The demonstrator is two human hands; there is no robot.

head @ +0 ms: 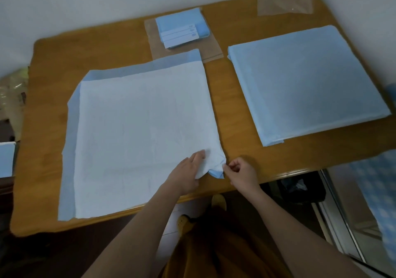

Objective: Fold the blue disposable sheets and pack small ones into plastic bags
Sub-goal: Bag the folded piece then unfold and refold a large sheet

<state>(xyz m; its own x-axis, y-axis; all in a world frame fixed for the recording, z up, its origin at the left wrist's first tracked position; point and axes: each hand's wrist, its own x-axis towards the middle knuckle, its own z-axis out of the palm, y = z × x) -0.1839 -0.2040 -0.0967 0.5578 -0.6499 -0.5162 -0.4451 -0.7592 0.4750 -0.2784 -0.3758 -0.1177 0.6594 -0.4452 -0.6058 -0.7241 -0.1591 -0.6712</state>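
The small folded sheets [182, 28] at the far centre of the wooden table [235, 97] form a packed stack with three white label strips on top; each strip carries a small blue mark at its right end, too blurred to read, and no other writing is legible anywhere in view. This stack rests on a flat clear plastic bag [212, 48] whose near edge touches the far right corner of the open sheet. A second clear plastic bag [285, 1] lies flat at the far right corner of the table, well apart from the hands. The open sheet [137, 132] is spread pale side up over the left half of the table, with a blue border showing along its far and left edges. The left hand [188, 170] rests on the sheet near its near right corner, fingers extended and close together, pressing the material flat. The right hand [242, 172] is just beside it, fingers curled, thumb and forefinger pinching the bunched corner of the sheet, where the blue underside is turned up. A stack of large blue sheets [306, 80] lies on the right half of the table, apart from the open sheet, with bare wood between them. Below the table edge, yellow footwear [218, 200] and a dark bag [300, 188] are visible on the floor.
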